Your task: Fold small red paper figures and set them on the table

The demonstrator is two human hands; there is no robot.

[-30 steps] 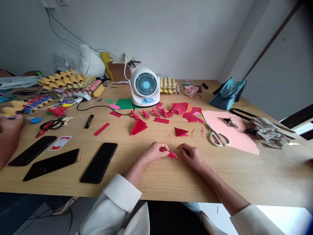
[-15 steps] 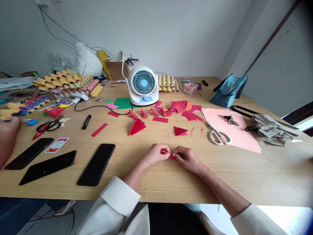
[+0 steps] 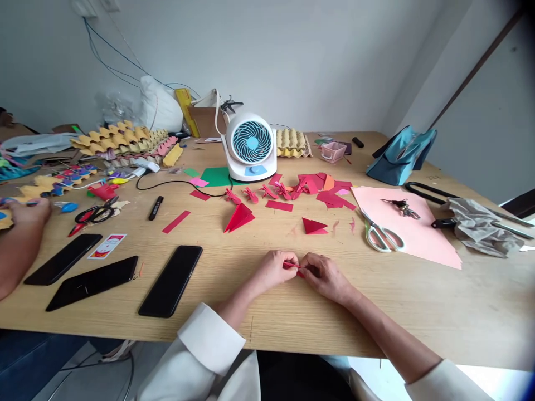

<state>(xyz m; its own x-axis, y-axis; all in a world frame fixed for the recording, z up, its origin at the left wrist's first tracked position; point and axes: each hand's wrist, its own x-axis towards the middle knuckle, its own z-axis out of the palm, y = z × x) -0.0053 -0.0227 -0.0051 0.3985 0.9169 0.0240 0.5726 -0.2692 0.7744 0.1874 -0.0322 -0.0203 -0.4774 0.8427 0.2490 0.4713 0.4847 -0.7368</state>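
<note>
Near the front middle of the table, my left hand [image 3: 276, 269] pinches a small folded red paper [image 3: 300, 272]. My right hand [image 3: 325, 274] grips the other end of the same paper, its fingertips close to those of the left. Most of the paper is hidden by the fingers. Beyond the hands lie a folded red paper fan shape [image 3: 239, 218] and a folded red triangle [image 3: 314, 225]. Several small folded red figures [image 3: 267, 191] stand in a row in front of the white fan [image 3: 252, 146].
Three phones [image 3: 171, 281] lie at left, by a person's hand [image 3: 29, 214] and black scissors [image 3: 97, 213]. White scissors [image 3: 382, 234] and keys rest on or beside pink paper [image 3: 422, 239] at right. Red scraps [image 3: 334, 197] and egg trays [image 3: 121, 139] lie farther back.
The whole view has shifted slightly, so things appear farther right. My fingers have moved a little on the red paper. At left, the other person's hand shows more, with a yellow piece beside it.
</note>
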